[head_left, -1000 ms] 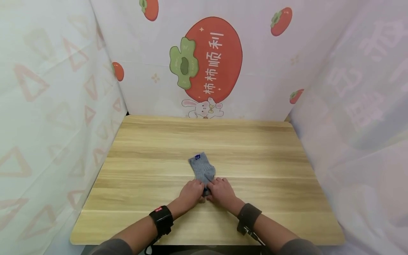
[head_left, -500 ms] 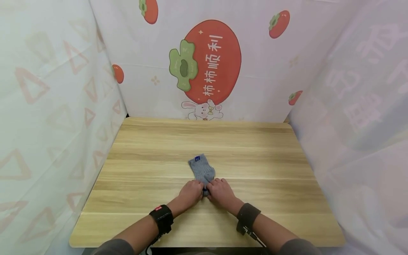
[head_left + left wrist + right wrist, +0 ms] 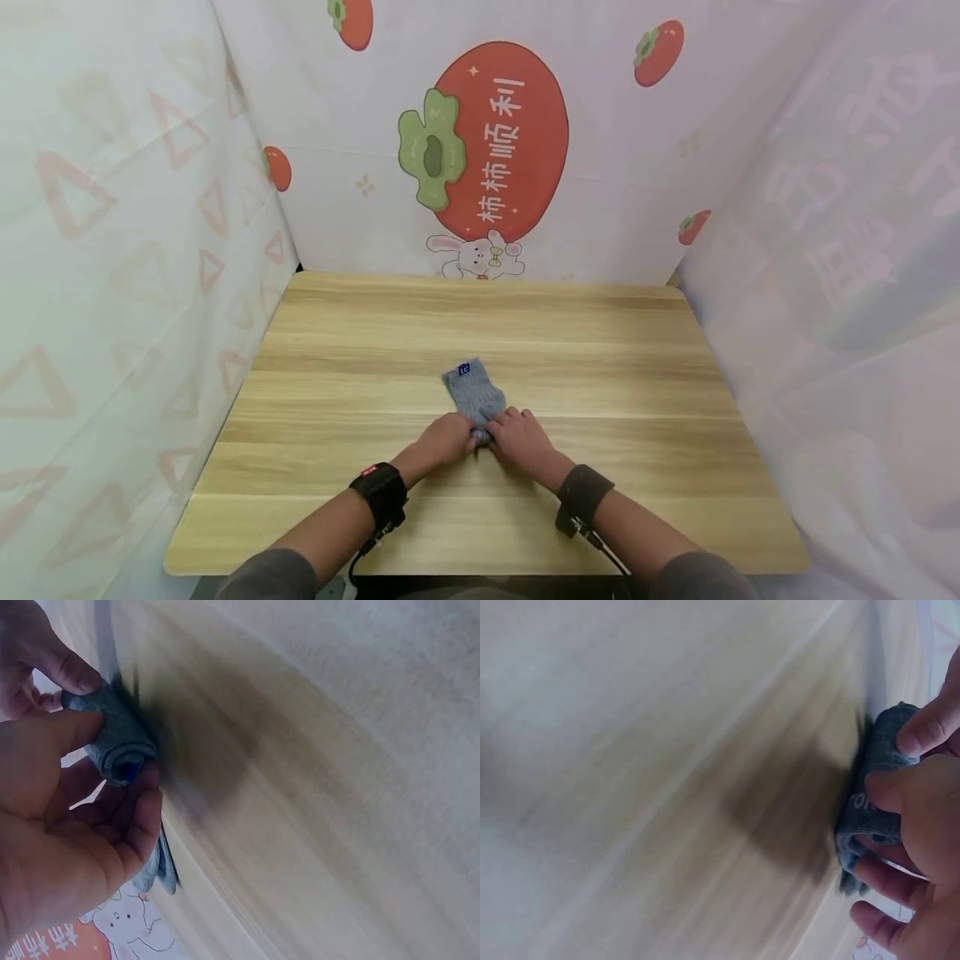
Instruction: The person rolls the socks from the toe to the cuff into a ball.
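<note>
A grey ribbed sock [image 3: 474, 392] lies on the wooden table, its cuff with a dark blue label pointing away from me. Its near end is rolled up, and the coiled layers of the sock [image 3: 120, 746] show in the left wrist view. My left hand [image 3: 446, 438] grips the left end of the roll between thumb and curled fingers. On the other end, my right hand [image 3: 522, 442] pinches the roll, thumb on the near side and fingers around it. Pale lettering shows on the rolled sock [image 3: 862, 801] in the right wrist view.
The light wood table [image 3: 600, 375] has rounded corners. A white cloth backdrop [image 3: 600, 208] with printed persimmons and a rabbit stands behind it, and cloth walls flank both sides. Black bands [image 3: 380, 500] with cables sit on both wrists.
Both hands have moved slightly away from me along the sock, rolling its near end up further. Less flat sock shows ahead of the hands, and the cuff stays in place.
</note>
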A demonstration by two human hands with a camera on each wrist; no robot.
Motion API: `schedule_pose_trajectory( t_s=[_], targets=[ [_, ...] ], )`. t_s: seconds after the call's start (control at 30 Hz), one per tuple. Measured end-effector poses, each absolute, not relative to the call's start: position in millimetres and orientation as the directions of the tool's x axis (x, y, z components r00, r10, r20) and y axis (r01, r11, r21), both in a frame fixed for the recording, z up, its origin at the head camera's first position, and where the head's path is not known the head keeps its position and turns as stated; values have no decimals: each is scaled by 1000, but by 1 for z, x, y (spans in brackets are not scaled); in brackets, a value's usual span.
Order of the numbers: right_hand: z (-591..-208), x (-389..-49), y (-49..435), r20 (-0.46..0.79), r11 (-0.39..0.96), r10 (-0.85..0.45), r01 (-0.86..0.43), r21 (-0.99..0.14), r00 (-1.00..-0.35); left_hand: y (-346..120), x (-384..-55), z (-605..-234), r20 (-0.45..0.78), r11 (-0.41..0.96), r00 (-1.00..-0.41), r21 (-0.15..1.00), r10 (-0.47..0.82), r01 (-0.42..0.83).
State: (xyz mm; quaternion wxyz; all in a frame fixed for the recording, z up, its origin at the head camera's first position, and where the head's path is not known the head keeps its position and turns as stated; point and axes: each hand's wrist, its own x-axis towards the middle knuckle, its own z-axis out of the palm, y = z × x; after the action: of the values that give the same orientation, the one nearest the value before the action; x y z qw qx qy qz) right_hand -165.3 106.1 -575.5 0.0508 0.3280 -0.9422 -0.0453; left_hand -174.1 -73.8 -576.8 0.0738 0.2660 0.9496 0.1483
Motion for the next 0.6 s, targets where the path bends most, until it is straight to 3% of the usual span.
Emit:
schedule_pose_trajectory(
  t_s=[0.3, 0.47, 0.6],
  targets=[
    [-572, -169, 106, 43, 845, -526, -528, -82, -849, -73, -190, -577, -186, 816, -829, 382, 528, 434],
    [-571, -168, 106, 49, 855, -501, -503, -129, -864, -71, -197, -573, -285, 861, -832, 346, 476, 374],
    [-570, -168, 105, -7, 869, -474, -466, -163, -881, -71, -199, -570, -288, 870, -846, 356, 449, 341]
  ],
)
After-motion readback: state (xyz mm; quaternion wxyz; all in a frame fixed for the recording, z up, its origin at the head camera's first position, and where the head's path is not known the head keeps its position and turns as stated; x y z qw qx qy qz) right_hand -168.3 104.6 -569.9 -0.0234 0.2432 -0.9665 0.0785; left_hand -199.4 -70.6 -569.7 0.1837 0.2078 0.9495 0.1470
